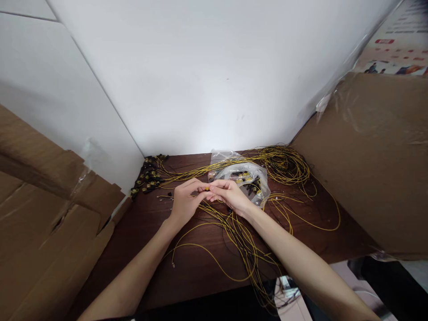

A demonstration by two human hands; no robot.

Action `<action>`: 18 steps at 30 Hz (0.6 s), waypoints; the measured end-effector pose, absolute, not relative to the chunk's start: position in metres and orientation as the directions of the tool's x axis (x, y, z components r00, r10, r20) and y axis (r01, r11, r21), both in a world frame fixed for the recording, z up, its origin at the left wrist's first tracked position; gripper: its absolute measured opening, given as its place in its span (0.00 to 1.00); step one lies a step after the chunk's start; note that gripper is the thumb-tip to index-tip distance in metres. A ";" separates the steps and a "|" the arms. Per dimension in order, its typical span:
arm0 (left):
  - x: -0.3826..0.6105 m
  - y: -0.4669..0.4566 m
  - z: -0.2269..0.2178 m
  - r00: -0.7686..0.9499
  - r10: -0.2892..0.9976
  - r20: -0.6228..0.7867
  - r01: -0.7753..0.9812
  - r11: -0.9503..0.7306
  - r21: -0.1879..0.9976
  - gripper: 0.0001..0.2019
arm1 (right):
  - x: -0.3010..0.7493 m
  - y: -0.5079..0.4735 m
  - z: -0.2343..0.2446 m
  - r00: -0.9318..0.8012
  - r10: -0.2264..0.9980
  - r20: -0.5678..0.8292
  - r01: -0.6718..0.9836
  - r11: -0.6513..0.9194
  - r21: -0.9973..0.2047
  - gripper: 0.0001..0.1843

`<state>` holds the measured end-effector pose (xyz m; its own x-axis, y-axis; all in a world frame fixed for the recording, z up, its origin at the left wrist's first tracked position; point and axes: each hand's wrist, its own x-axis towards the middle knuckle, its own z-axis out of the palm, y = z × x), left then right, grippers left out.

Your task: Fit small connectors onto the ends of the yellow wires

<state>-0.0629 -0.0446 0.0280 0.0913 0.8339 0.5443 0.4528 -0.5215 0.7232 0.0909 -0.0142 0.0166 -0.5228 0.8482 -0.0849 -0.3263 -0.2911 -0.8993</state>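
Observation:
My left hand [185,200] and my right hand [229,194] meet above the middle of a dark wooden table [200,263]. Their fingertips pinch together on a small yellow connector [207,188] between them. Thin yellow wires [240,240] trail from under the hands toward the table's front edge. Just behind my right hand lies a clear plastic bag [249,176] with small yellow and black parts inside.
A coil of yellow wires [284,162] lies at the back right. A row of wired black and yellow connectors [147,178] sits at the back left by the white wall. Brown cardboard sheets stand at the left [43,214] and right [374,165].

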 end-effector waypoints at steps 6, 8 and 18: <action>-0.066 -0.044 0.027 0.137 0.828 0.544 0.456 -0.540 0.708 0.04 | 0.092 -0.014 0.018 -0.529 0.843 -0.092 -0.318 -0.298 -0.900 0.12; -0.066 -0.043 0.027 0.149 0.830 0.538 0.457 -0.540 0.707 0.04 | 0.092 -0.014 0.019 -0.535 0.839 -0.103 -0.316 -0.312 -0.896 0.13; -0.063 -0.041 0.023 0.112 0.857 0.503 0.449 -0.495 0.744 0.07 | 0.091 -0.011 0.017 -0.496 0.863 -0.100 -0.359 -0.308 -0.881 0.13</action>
